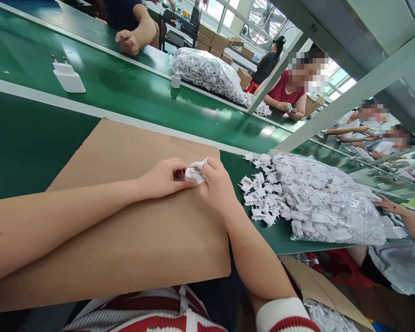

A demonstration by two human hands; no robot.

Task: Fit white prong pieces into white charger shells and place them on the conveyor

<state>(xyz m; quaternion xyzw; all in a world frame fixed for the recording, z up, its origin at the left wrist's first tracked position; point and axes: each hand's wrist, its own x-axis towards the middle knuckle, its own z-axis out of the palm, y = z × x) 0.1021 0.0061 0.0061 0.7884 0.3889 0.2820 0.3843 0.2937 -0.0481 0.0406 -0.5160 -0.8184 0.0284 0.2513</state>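
Note:
Over a sheet of brown cardboard [141, 244], my two hands meet at a small white plastic charger casing [193, 175]. My left hand [164, 177] pinches its left end between thumb and fingers. From the right, my right hand [216, 184] closes around the other end, its fingers curled. Another bit of white shows at the right fingertips; I cannot tell if it is part of the same casing. Right of the cardboard lies a loose heap of white plug parts [263, 196], spilling from a clear plastic bag [332, 203] full of them.
Behind the cardboard runs a green conveyor belt [124, 97], carrying a white plug charger [68, 76] and a smaller one [175, 79]. Across it lies another filled bag [207, 69]. A slanted metal post [332, 101] stands at right. Co-workers sit opposite and at right.

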